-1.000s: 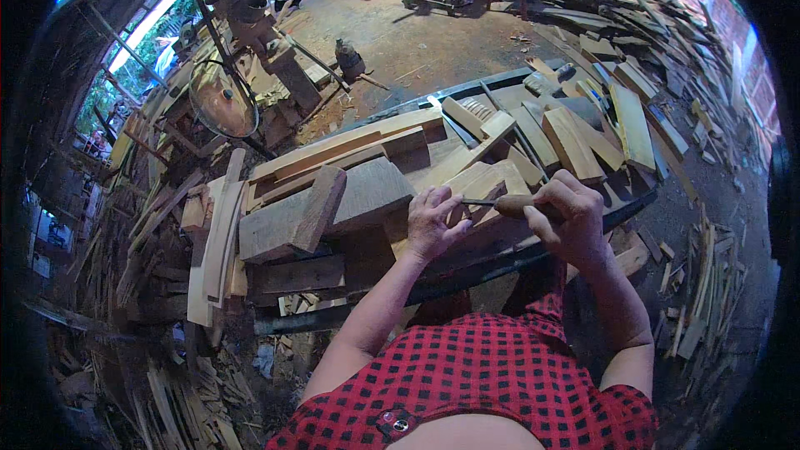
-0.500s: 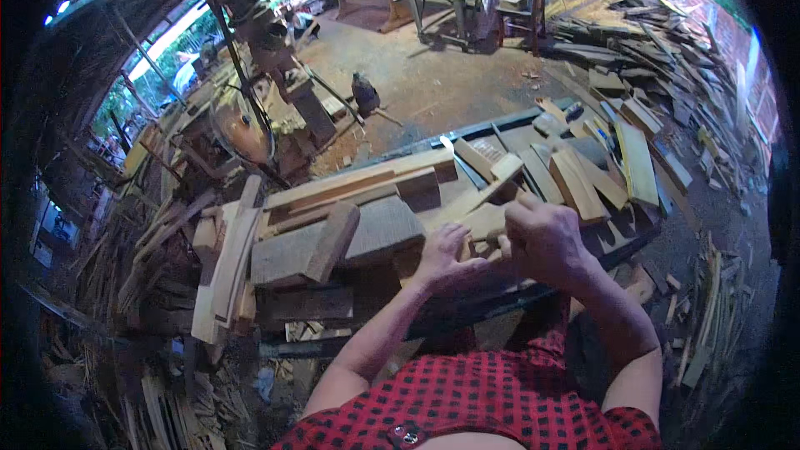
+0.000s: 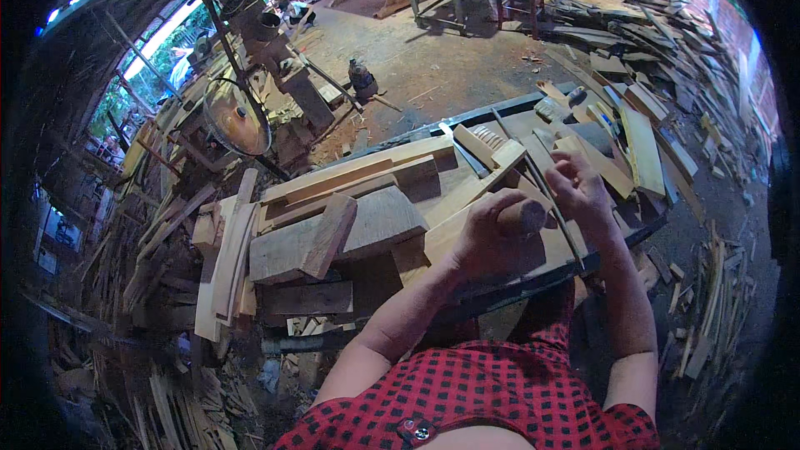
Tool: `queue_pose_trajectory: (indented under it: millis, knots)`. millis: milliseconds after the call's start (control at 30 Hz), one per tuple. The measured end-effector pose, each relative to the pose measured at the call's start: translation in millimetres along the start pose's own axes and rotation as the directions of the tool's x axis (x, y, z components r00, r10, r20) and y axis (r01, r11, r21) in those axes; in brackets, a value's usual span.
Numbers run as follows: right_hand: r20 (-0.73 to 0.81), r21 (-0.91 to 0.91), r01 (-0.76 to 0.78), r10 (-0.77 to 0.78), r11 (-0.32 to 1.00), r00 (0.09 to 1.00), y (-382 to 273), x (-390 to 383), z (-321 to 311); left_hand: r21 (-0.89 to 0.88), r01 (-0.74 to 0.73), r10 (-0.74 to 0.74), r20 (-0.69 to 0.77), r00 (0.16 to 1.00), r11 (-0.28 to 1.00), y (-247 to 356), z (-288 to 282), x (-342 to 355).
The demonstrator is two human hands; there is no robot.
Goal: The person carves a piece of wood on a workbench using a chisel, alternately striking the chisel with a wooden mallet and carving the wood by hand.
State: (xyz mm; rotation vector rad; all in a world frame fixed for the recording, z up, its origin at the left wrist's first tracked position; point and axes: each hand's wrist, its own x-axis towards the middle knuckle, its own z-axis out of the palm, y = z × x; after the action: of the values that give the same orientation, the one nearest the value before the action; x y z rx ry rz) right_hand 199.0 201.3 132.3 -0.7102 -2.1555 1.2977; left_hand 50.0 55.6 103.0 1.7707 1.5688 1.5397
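My left hand (image 3: 479, 233) is closed around a rounded, brownish wooden piece (image 3: 522, 217). Its blunt end faces right, and the rest is hidden in the palm. To the right, my right hand (image 3: 581, 192) is raised over the bench with bent fingers apart, and I see nothing in it. Between the hands, a thin dark bar (image 3: 567, 237) lies slantwise across the workbench. Under and beyond the left hand is a pale board (image 3: 467, 196) with a light wooden strip (image 3: 508, 152) at its far end.
Left on the bench lie a thick grey-brown beam (image 3: 383, 221), a short block (image 3: 329, 233) and long planks (image 3: 358, 171). A brush (image 3: 554, 108) and light blocks (image 3: 640, 154) are at the right. A machine with a round disc (image 3: 237, 121) stands far left; scrap wood (image 3: 633, 25) is heaped far right.
My left hand, formerly spread on the wood, has moved right and closed on the rounded piece. My right hand has risen away from it and loosened from a fist. The dark bar now shows between them.
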Motion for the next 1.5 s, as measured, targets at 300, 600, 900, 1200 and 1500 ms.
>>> queue_pose_trajectory:
  millis: [300,600,900,1200,1500]
  knots:
    - [-0.269,-0.756,-0.25,0.062,0.605,0.961,115.9,9.8,23.4,0.046,-0.039,0.041,-0.053,0.998,0.998,1.6,-2.6,2.0]
    - [-0.496,-0.656,-0.545,0.247,0.522,0.833,146.8,21.2,-14.3,-0.038,0.062,-0.065,-0.077,0.995,0.997,7.9,-3.9,3.7]
    - [-0.357,-0.147,0.05,-0.1,0.988,0.929,98.8,-15.5,-43.2,-0.155,0.057,-0.067,-0.063,0.996,0.986,5.5,0.7,8.8]
    - [-0.705,-0.34,0.101,-0.324,0.935,0.631,19.4,-108.5,-76.5,-0.107,0.159,-0.159,0.011,0.987,0.981,0.7,1.3,8.1]
    - [-0.485,-0.281,0.291,-0.397,0.914,0.779,-30.6,-111.8,-51.7,-0.003,-0.012,0.012,-0.047,0.999,1.0,-6.0,7.0,11.4]
